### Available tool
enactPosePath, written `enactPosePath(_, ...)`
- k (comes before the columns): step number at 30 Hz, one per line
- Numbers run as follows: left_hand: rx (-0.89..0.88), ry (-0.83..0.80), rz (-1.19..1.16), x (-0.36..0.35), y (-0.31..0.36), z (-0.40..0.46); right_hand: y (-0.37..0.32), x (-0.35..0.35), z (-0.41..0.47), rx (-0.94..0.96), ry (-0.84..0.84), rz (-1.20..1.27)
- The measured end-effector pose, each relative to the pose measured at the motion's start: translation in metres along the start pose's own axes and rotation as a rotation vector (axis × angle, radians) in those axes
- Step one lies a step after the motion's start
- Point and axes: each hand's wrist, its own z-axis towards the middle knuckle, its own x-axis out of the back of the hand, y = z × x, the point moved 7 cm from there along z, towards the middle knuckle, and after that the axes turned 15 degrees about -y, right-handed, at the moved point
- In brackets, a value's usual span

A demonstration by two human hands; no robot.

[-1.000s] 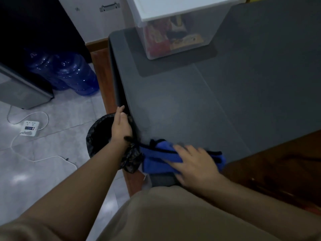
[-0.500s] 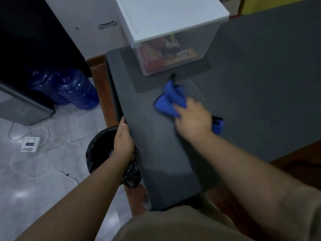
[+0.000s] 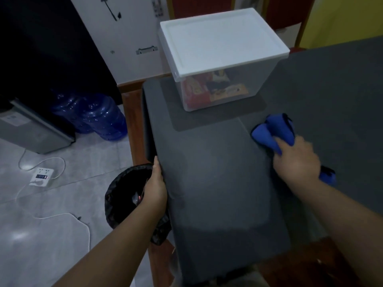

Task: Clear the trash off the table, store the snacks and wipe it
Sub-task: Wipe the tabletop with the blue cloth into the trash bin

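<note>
A single head-worn wide-angle camera looks steeply down and forward, close over the near bench [image 3: 217, 183] edge and the floor [image 3: 51, 235] at left.

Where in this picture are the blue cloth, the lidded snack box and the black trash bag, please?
blue cloth [image 3: 269, 131]: head view, on the bunched fabric ahead of the fingers.
snack box [image 3: 219, 38]: head view, on the white lid.
trash bag [image 3: 116, 195]: head view, on the left rim.

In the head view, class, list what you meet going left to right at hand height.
Power strip → trash bin → left hand → grey table mat → right hand on the blue cloth.
</note>
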Motion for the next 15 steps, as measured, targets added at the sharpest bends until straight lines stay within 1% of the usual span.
enactPosePath(2,-0.018,0.008,-0.007,-0.003,0.001,-0.002,-0.022,0.002,0.029,-0.046,0.0,-0.003)
enactPosePath(4,-0.032,0.005,-0.001,-0.002,0.003,0.0,-0.064,0.002,0.043,-0.007,-0.024,0.009)
enactPosePath(7,-0.039,0.025,0.015,0.003,0.003,0.003,-0.138,0.002,0.029,0.186,-0.04,-0.009)
enactPosePath(10,-0.056,0.037,0.029,0.001,0.004,0.003,-0.188,-0.008,-0.027,0.461,0.002,-0.094)
enactPosePath(12,-0.063,0.052,-0.02,0.001,0.004,0.001,-0.189,-0.019,-0.074,0.639,-0.026,-0.112)
enactPosePath(13,-0.058,0.062,-0.031,0.001,0.005,0.0,-0.179,-0.024,-0.093,0.698,-0.031,-0.11)
enactPosePath(15,-0.044,0.04,-0.039,-0.002,0.008,-0.005,-0.142,-0.031,-0.116,0.724,-0.023,-0.099)
